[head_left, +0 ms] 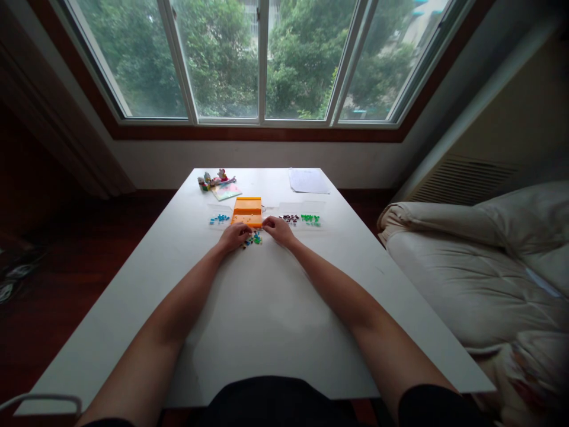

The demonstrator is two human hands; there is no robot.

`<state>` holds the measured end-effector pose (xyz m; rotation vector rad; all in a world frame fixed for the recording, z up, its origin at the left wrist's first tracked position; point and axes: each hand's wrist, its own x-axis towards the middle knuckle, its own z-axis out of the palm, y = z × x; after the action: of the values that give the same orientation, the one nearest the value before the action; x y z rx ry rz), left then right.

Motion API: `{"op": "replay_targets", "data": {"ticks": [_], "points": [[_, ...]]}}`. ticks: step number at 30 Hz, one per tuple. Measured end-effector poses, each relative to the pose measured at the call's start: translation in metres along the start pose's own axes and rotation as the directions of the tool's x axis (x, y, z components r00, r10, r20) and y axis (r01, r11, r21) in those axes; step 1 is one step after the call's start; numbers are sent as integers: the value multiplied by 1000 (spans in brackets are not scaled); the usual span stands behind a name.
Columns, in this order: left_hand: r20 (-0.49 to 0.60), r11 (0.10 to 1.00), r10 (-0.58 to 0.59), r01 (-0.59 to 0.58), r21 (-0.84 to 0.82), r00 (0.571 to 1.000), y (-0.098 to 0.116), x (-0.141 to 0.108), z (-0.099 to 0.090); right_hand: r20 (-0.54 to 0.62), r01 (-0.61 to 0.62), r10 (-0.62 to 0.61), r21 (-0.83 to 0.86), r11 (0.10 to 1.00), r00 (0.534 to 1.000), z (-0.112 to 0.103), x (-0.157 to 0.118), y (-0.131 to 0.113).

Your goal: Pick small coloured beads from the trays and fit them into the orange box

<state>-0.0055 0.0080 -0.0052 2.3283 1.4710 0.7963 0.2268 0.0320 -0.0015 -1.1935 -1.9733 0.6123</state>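
A loose pile of small coloured pieces (256, 239), blue, green, yellow and dark, lies on the white table between my hands. My left hand (233, 236) rests at the pile's left side, its fingers curled down to the pieces; what they hold, if anything, is too small to make out. An open orange box (248, 203) stands just beyond, with a few tiny pieces in its near part. Beside the box's near right corner is my right hand (278, 229), thumb and fingers pinched together. Anything inside that pinch is hidden.
Left of the box, a clear tray holds blue pieces (219, 219). To the right, another clear tray holds dark red pieces (290, 219) and green pieces (310, 219). Small figurines (216, 179), a pastel card (226, 190) and white paper (308, 181) lie farther back.
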Motion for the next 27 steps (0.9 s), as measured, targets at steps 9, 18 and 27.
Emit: {"op": "replay_targets", "data": {"ticks": [9,18,27], "points": [[-41,1000,-12,12,-2,999,1,0,-3,-110,76,-77,-9,997,991,6,52,-26],[-10,1000,16,-16,-3,1000,2,-2,-5,-27,130,-132,-71,989,991,0,20,-3],[-32,999,39,-39,-2,999,0,-2,-1,23,114,-113,-33,993,993,7,-13,8]]}}
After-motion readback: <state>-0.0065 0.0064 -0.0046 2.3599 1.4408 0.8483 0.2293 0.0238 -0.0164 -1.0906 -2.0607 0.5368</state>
